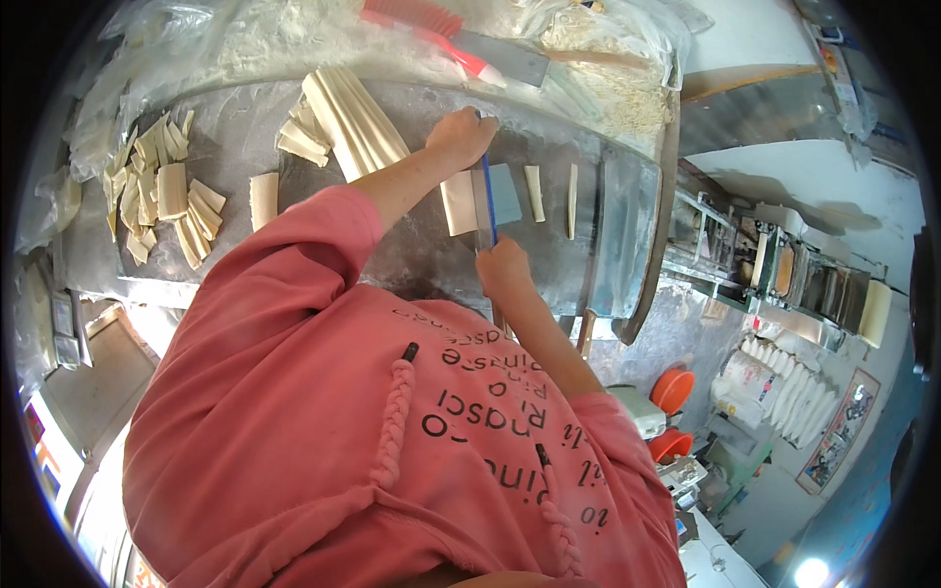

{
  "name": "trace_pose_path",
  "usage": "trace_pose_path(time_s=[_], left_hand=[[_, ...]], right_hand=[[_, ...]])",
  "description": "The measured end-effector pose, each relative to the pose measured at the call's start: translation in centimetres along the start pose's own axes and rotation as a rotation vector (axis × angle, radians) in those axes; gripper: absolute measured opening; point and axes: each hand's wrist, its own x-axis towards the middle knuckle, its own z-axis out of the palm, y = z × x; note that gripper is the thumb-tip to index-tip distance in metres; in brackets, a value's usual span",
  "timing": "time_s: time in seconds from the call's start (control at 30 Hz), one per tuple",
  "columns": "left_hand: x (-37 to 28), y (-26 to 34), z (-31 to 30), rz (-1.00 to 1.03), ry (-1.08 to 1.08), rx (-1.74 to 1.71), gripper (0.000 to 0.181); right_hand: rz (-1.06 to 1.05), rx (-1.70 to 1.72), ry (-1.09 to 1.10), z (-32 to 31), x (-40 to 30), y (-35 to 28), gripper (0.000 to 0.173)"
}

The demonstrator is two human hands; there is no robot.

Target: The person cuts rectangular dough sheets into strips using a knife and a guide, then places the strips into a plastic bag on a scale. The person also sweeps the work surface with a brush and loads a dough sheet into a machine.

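A long knife with a blue back edge (pixel 489 192) stands across a folded piece of dough sheet (pixel 459 206). My left hand (pixel 462 138) grips its far end, and my right hand (pixel 506 270) is closed around the near end. A flat grey-blue rectangular piece (pixel 506 195) lies against the blade's right side. Two narrow dough strips (pixel 535 194) are spread out further right. Beyond my left forearm rests a long stack of folded dough sheets (pixel 353 121), partly hidden by the arm. The blade's lower edge is hard to make out.
Cut dough pieces (pixel 173 191) lie heaped at the left of the dark worktop (pixel 331 250). Behind are a red brush (pixel 441 37), a metal plate (pixel 507 62) and floury plastic sheeting (pixel 257 37). A wooden handle (pixel 587 332) juts from the near edge. A roller machine (pixel 801 272) stands right.
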Motion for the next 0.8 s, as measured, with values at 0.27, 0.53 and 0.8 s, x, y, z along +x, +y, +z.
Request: trace_pose_path(time_s=[0.27,0.53,0.8], left_hand=[[-5.4,-1.6,-1.4,0.316,0.132,-0.100,0.039],[-9.2,-8.2,-8.3,0.416,-0.091,0.503,0.012],[-7.6,-3.4,-0.3,0.342,0.076,0.483,0.011]], right_hand=[[0.130,0.117,-0.057,-1.0,-0.7,-1.8,0.035],[0.043,0.173,-0.037,-0.8,-0.3,-0.7,0.032],[-0.038,0.154,-0.061,-0.7,0.0,-0.1,0.030]])
